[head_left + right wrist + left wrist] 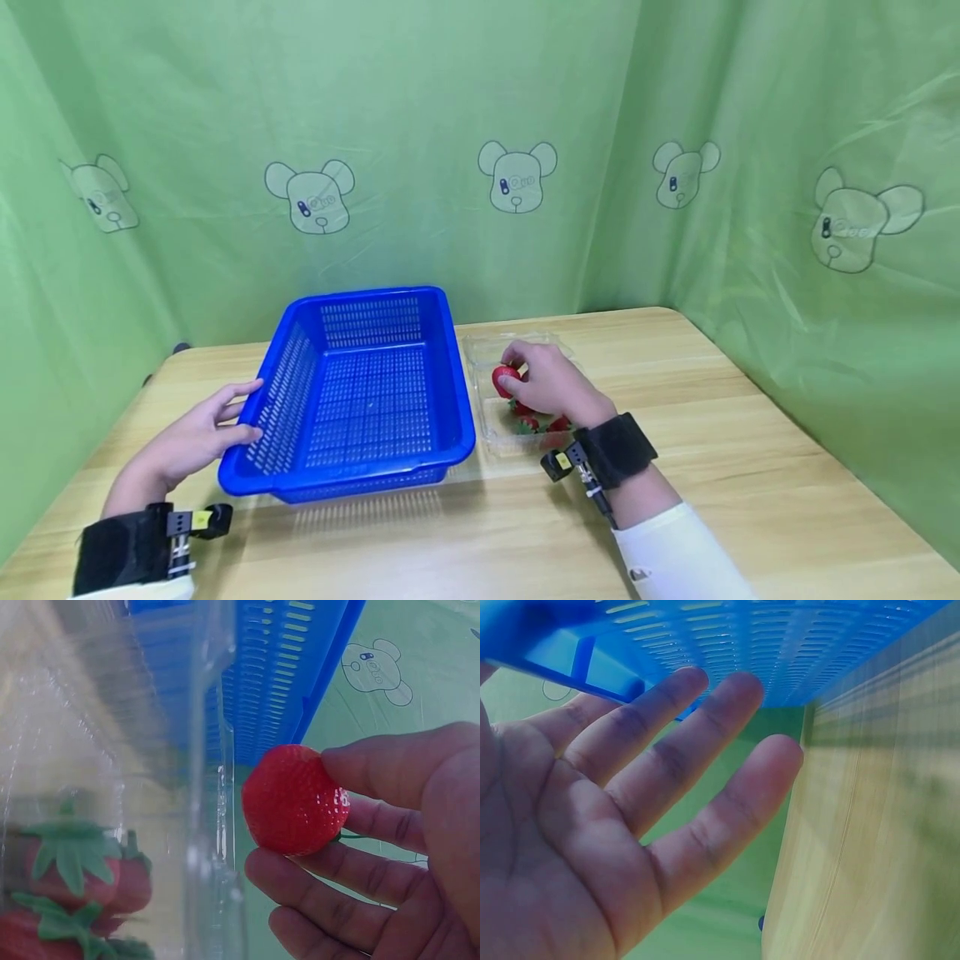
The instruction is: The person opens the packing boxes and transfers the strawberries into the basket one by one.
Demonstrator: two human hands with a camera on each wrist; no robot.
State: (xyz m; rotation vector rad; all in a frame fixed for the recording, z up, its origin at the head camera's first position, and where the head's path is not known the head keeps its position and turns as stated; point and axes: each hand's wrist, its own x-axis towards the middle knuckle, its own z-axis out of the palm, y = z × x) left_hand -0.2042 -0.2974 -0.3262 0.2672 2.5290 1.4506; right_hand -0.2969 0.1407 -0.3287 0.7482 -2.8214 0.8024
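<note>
A blue plastic basket (367, 404) with slotted walls sits left of centre, its inside bare. At its left rim, my left hand (191, 429) grips the edge, thumb and forefinger tips over the rim. The left wrist view has the other fingers (735, 802) extended along the outer side of the basket (757, 645). My right hand (551, 379) pinches a red strawberry (294, 801) between thumb and fingers, above a clear plastic box (487, 417). Several more strawberries (528, 425) with green leaf caps lie in that box, partly hidden by the hand.
Both basket and box rest on a light wooden table (720, 467), the box just right of the basket. A green curtain (420, 100) with bear-head prints hangs behind and along both sides.
</note>
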